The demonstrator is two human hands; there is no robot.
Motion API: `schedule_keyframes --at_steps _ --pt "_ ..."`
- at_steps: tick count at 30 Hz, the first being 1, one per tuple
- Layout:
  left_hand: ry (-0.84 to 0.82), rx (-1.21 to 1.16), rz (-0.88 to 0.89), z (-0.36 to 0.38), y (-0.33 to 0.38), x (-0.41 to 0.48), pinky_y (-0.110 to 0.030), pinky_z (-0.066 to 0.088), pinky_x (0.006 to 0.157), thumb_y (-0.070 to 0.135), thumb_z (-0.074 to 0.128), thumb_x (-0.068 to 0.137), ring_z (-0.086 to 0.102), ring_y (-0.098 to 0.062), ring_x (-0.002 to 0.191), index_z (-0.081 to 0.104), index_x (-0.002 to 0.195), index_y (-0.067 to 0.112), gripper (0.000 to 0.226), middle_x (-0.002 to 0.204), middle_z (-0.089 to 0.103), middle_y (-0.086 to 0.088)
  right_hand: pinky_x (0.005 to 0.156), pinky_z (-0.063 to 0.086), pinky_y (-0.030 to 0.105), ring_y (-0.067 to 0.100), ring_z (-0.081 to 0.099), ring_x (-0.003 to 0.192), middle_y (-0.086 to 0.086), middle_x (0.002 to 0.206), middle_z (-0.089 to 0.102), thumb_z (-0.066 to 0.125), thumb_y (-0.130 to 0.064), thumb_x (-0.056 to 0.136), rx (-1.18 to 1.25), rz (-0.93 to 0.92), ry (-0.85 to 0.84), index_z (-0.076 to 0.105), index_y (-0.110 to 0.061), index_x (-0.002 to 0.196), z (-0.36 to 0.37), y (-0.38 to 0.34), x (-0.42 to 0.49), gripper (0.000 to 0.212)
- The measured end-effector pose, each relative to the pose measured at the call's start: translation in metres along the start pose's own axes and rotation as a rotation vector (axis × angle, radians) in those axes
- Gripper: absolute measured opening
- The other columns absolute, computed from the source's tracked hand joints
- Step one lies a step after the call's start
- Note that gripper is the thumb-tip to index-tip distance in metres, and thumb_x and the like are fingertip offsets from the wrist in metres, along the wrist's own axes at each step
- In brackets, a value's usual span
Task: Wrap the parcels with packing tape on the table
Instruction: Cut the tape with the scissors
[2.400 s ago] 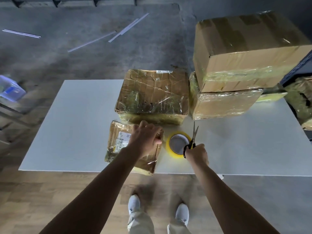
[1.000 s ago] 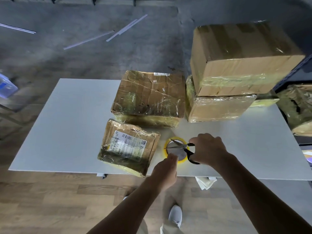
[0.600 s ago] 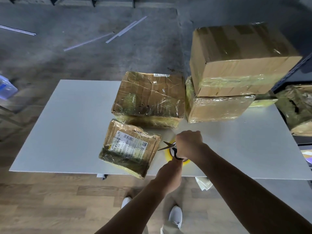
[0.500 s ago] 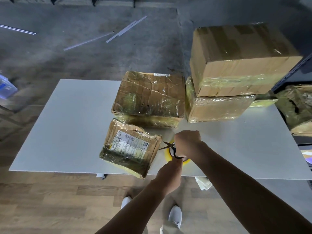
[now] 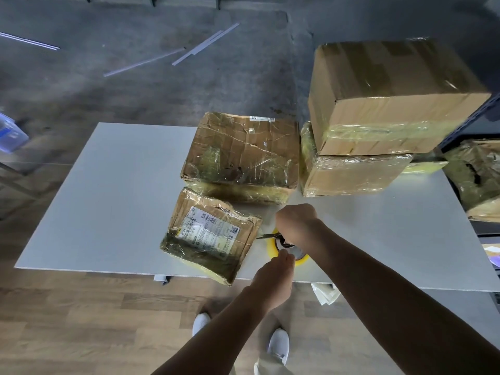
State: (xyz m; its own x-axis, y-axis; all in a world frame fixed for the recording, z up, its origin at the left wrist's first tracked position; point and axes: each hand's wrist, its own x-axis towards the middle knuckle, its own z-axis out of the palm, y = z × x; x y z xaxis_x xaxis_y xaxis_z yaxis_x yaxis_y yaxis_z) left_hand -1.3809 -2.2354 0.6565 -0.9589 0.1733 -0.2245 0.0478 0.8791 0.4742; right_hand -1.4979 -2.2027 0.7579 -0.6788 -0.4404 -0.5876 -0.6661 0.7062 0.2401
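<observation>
Scissors being held over the tape roll

Scissors (image 5: 267, 235) are being gripped by the closed right hand (image 5: 296, 223) above the tape roll (image 5: 272, 249); the left hand (image 5: 273, 280), pinched shut, is lying just beside it.

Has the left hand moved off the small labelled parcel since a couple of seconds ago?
Yes. The left hand has left the small labelled parcel and shifted right, toward the table's near edge, now at the yellow tape roll beneath the right hand holding scissors.
</observation>
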Motion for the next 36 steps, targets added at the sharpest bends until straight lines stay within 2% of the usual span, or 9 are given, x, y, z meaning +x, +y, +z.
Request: schedule_keyframes --at_steps 4,11,18,21,23,25,28,32,36 --pt "0.016 -0.003 0.004 0.001 0.001 0.0 -0.027 0.05 0.084 0.008 0.057 0.091 0.06 -0.022 0.102 0.04 0.132 0.008 0.045 0.128 0.047 -0.013 0.049 0.023 0.018 0.009 0.035 0.055 -0.006 0.067 0.038 0.053 -0.006 0.089 -0.083 -0.037 0.043 0.039 -0.016 0.063 0.001 0.001 0.001 0.031" --pt "0.02 -0.063 0.007 0.002 0.001 0.002 -0.027 0.051 0.084 0.008 0.057 0.09 0.061 -0.024 0.101 0.043 0.129 0.007 0.041 0.125 0.048 -0.013 0.05 0.024 0.019 0.009 0.038 0.058 -0.008 0.069 0.04 0.052 -0.005 0.088 -0.174 -0.058 0.083 0.041 -0.017 0.063 -0.002 0.0 0.001 0.03" --pt "-0.011 -0.046 0.016 0.006 0.004 0.001 -0.034 0.048 0.074 0.006 0.051 0.091 0.059 -0.03 0.094 0.045 0.119 0.004 0.029 0.117 0.047 -0.015 0.075 0.033 0.027 0.015 0.042 0.07 -0.005 0.07 0.037 0.052 -0.012 0.09 -0.161 -0.045 -0.004 0.035 -0.017 0.065 -0.009 0.006 0.003 0.031" --pt "-0.017 -0.031 0.021 0.009 0.006 0.003 -0.033 0.044 0.071 0.006 0.051 0.091 0.057 -0.031 0.094 0.045 0.119 0.003 0.029 0.118 0.046 -0.016 0.083 0.037 0.03 0.019 0.051 0.086 -0.004 0.076 0.043 0.053 -0.016 0.089 -0.156 -0.032 -0.063 0.044 -0.014 0.073 -0.011 0.004 0.004 0.018" --pt "-0.029 -0.043 0.004 0.008 0.008 0.005 -0.036 0.046 0.075 0.006 0.05 0.091 0.057 -0.033 0.097 0.044 0.121 0.003 0.031 0.122 0.046 -0.017 0.093 0.038 0.033 0.021 0.055 0.101 -0.003 0.09 0.052 0.052 -0.017 0.089 -0.14 -0.031 -0.079 0.053 -0.018 0.092 -0.011 0.008 0.005 0.004" --pt "-0.042 -0.062 -0.037 0.007 0.009 0.007 -0.039 0.044 0.076 0.005 0.048 0.092 0.056 -0.035 0.1 0.042 0.124 0.002 0.033 0.128 0.043 -0.018 0.097 0.036 0.035 0.022 0.054 0.111 -0.003 0.105 0.057 0.052 -0.019 0.09 -0.137 0.011 -0.11 0.058 -0.021 0.108 -0.01 0.016 0.005 0.019" --pt "-0.056 -0.093 -0.079 0.005 0.012 0.012 -0.038 0.043 0.076 0.004 0.048 0.092 0.056 -0.035 0.103 0.039 0.127 0.003 0.036 0.129 0.041 -0.018 0.093 0.033 0.039 0.023 0.052 0.113 -0.004 0.092 0.051 0.058 -0.028 0.087 -0.141 0.048 -0.107 0.054 -0.025 0.102 -0.004 0.028 0.005 0.016" --pt "-0.07 -0.115 -0.087 0.003 0.013 0.017 -0.037 0.044 0.078 0.005 0.05 0.092 0.056 -0.034 0.104 0.035 0.133 0.004 0.044 0.132 0.042 -0.02 0.096 0.032 0.041 0.022 0.05 0.114 0.0 0.113 0.055 0.059 -0.036 0.084 -0.086 0.068 -0.074 0.059 -0.022 0.114 0.006 0.042 0.002 0.033" --pt "-0.124 -0.029 -0.048 -0.006 0.011 0.019 -0.043 0.047 0.076 0.001 0.049 0.09 0.059 -0.036 0.1 0.017 0.15 0.011 0.068 0.155 0.018 -0.016 0.089 0.032 0.041 0.022 0.045 0.112 0.001 0.104 0.046 0.064 -0.04 0.075 0.018 0.05 -0.077 0.059 -0.024 0.109 0.01 0.055 -0.003 0.038"
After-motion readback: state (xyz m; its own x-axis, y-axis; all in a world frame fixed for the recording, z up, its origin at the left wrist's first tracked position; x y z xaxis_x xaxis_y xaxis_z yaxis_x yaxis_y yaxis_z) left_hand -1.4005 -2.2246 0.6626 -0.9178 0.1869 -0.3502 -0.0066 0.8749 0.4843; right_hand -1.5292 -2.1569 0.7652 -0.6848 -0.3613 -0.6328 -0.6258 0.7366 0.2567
